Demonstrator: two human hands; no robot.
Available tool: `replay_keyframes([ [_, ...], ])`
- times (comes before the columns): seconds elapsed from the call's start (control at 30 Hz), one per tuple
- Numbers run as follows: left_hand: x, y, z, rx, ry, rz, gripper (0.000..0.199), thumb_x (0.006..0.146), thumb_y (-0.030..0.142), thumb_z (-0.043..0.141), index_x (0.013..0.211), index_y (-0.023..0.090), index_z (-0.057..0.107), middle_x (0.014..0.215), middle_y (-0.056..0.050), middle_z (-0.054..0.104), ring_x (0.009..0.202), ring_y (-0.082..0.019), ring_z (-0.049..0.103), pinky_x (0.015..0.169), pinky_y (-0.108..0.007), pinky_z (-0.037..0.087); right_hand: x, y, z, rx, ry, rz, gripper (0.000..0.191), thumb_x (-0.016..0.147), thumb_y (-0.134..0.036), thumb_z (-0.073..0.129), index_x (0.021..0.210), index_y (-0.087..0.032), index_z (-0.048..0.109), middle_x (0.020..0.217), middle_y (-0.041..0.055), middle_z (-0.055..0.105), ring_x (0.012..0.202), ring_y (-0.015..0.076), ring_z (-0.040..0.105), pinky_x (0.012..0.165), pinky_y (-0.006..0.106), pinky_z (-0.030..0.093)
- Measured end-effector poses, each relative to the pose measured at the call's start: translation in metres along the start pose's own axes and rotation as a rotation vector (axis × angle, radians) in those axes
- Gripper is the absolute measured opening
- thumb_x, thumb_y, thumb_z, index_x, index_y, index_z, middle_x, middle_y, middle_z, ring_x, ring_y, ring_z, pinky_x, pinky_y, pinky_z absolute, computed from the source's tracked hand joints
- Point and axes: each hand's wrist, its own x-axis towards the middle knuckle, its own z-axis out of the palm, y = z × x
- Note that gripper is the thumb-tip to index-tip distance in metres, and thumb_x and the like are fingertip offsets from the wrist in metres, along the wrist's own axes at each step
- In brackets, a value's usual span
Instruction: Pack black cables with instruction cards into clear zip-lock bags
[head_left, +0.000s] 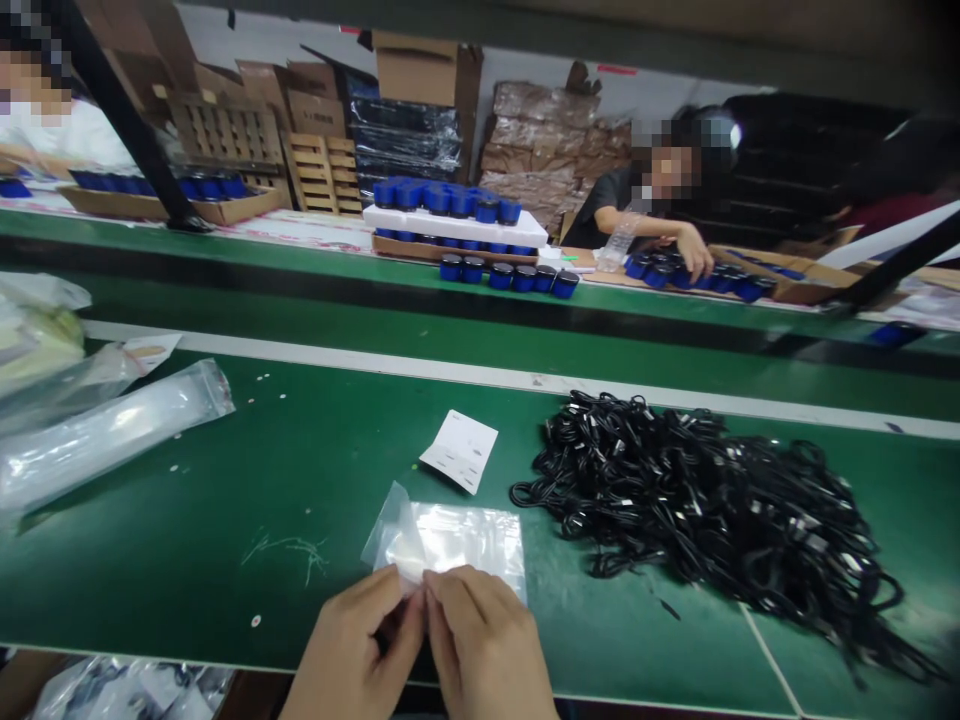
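Near the bench's front edge, my left hand [358,640] and my right hand [484,635] meet, each with fingers pinched on the edge of a small clear plastic bag [397,530]. Under and just behind it lie more flat clear bags [487,540] on the green bench top. A folded white leaflet [461,450] rests beyond the bags. To the right spreads a big heap of black cables [675,490], coiled, with metal plugs showing. My fingertips hide part of the held bag's edge.
A long pack of clear bags [120,435] lies at left. Across the bench, a person [637,205] reaches among blue jars with black lids [660,270]. More blue jars [450,200] stand on a white tray. Bagged items [135,690] sit below the front edge.
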Motion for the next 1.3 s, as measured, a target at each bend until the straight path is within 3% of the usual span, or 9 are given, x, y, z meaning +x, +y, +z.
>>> replay_keyframes([
  [0.2, 0.001, -0.005, -0.002, 0.028, 0.034, 0.038, 0.032, 0.089, 0.019, 0.042, 0.058, 0.02, 0.039, 0.054, 0.005, 0.05, 0.048, -0.008, 0.052, 0.048, -0.015, 0.041, 0.007, -0.007, 0.0, -0.202, -0.205, 0.053, 0.027, 0.084, -0.007, 0.042, 0.064, -0.019, 0.055, 0.059, 0.0038, 0.058, 0.053, 0.0186, 0.054, 0.053, 0.031, 0.032],
  [0.37, 0.003, -0.005, -0.003, 0.063, 0.106, 0.014, 0.03, 0.084, 0.014, 0.042, 0.055, 0.021, 0.036, 0.051, 0.007, 0.043, 0.044, -0.007, 0.046, 0.045, -0.015, 0.037, 0.013, -0.001, 0.004, -0.246, -0.055, 0.151, 0.026, 0.082, -0.007, 0.042, 0.061, -0.02, 0.051, 0.056, 0.0036, 0.055, 0.053, 0.0186, 0.052, 0.055, 0.032, 0.03],
  [0.47, 0.001, -0.005, -0.004, 0.047, 0.139, -0.021, 0.028, 0.081, 0.014, 0.043, 0.054, 0.02, 0.039, 0.05, 0.007, 0.042, 0.043, -0.007, 0.044, 0.044, -0.015, 0.036, 0.025, 0.006, -0.011, -0.086, -0.191, 0.253, 0.022, 0.081, -0.009, 0.049, 0.062, -0.02, 0.05, 0.057, 0.0017, 0.057, 0.055, 0.0178, 0.054, 0.056, 0.03, 0.034],
  [0.6, -0.004, -0.01, -0.003, -0.133, 0.171, -0.231, 0.029, 0.086, 0.027, 0.046, 0.057, 0.02, 0.05, 0.049, 0.005, 0.05, 0.045, -0.009, 0.05, 0.045, -0.016, 0.041, 0.05, 0.015, -0.036, 0.216, -0.36, 0.317, 0.007, 0.086, -0.02, 0.057, 0.093, -0.019, 0.056, 0.093, 0.006, 0.063, 0.088, 0.0216, 0.059, 0.075, 0.033, 0.046],
  [0.73, -0.007, -0.013, -0.001, -0.308, 0.186, -0.313, 0.033, 0.087, 0.037, 0.048, 0.061, 0.019, 0.057, 0.05, 0.004, 0.057, 0.047, -0.011, 0.055, 0.047, -0.017, 0.046, 0.08, 0.035, -0.033, 0.204, -0.45, 0.329, 0.044, 0.075, -0.015, 0.069, 0.116, -0.016, 0.053, 0.117, 0.0129, 0.056, 0.113, 0.0285, 0.048, 0.096, 0.043, 0.039],
  [0.9, -0.009, -0.015, 0.002, -0.355, 0.204, -0.31, 0.033, 0.087, 0.04, 0.049, 0.062, 0.019, 0.059, 0.051, 0.002, 0.058, 0.047, -0.011, 0.056, 0.047, -0.017, 0.047, 0.11, 0.07, -0.007, 0.246, -0.461, 0.499, 0.035, 0.074, 0.001, 0.052, 0.106, -0.014, 0.057, 0.094, 0.0099, 0.064, 0.091, 0.0263, 0.06, 0.083, 0.042, 0.045],
  [1.03, -0.008, -0.014, 0.001, -0.327, 0.193, -0.279, 0.033, 0.088, 0.038, 0.048, 0.06, 0.02, 0.056, 0.05, 0.003, 0.055, 0.046, -0.011, 0.054, 0.047, -0.017, 0.044, 0.123, 0.089, -0.002, 0.473, -0.509, 0.674, 0.021, 0.086, -0.02, 0.055, 0.106, -0.013, 0.055, 0.08, 0.005, 0.065, 0.066, 0.0186, 0.065, 0.06, 0.031, 0.053],
  [1.13, -0.008, -0.014, 0.0, -0.305, 0.166, -0.261, 0.031, 0.088, 0.036, 0.047, 0.063, 0.021, 0.055, 0.052, 0.004, 0.055, 0.047, -0.01, 0.053, 0.049, -0.017, 0.042, 0.126, 0.091, -0.007, 0.656, -0.543, 0.766, 0.028, 0.092, -0.033, 0.052, 0.111, -0.013, 0.054, 0.08, 0.0047, 0.067, 0.07, 0.015, 0.067, 0.066, 0.028, 0.056],
  [1.3, -0.007, -0.012, -0.002, -0.294, 0.141, -0.248, 0.031, 0.088, 0.036, 0.047, 0.063, 0.021, 0.054, 0.053, 0.004, 0.053, 0.047, -0.009, 0.052, 0.049, -0.017, 0.041, 0.129, 0.086, -0.008, 0.74, -0.534, 0.864, 0.04, 0.085, -0.035, 0.064, 0.116, -0.012, 0.052, 0.073, 0.0009, 0.065, 0.065, 0.0129, 0.065, 0.065, 0.026, 0.055],
])
